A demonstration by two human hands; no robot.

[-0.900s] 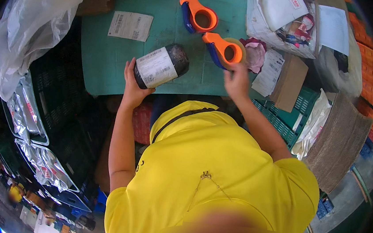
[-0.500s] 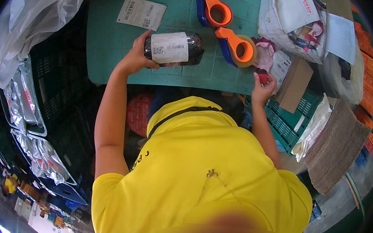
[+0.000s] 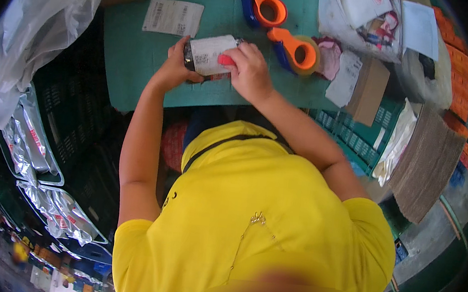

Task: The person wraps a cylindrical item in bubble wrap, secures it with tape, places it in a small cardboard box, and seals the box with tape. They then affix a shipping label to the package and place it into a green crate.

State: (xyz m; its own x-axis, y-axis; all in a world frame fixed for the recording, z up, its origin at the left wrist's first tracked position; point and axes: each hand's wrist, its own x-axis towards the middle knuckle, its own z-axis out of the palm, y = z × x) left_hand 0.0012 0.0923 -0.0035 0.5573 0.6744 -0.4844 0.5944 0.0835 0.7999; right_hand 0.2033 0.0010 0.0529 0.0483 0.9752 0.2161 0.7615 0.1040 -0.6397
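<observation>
A dark, shiny wrapped package [image 3: 210,55] with a white printed label on top lies near the front of the green table. My left hand [image 3: 174,69] grips its left end, thumb along the near side and fingers behind. Over its right part is my right hand [image 3: 250,73], fingers closed around a small red object [image 3: 226,60] held against the label. What exactly the red object is cannot be made out. Beyond the package, a loose white label sheet [image 3: 173,17] rests flat on the table [image 3: 134,76].
Two orange and blue tape dispensers [image 3: 295,51] stand right of the package. Past them are a crumpled pink cloth [image 3: 328,55], a cardboard box [image 3: 368,91] and a white sack [image 3: 339,22] of small items. Green crates [image 3: 352,135] flank me, with silver bags [image 3: 29,133] at left.
My right hand has moved left from beside the pink cloth onto the package, carrying the small red object. My left hand keeps its grip, and the package is slightly tilted now.
</observation>
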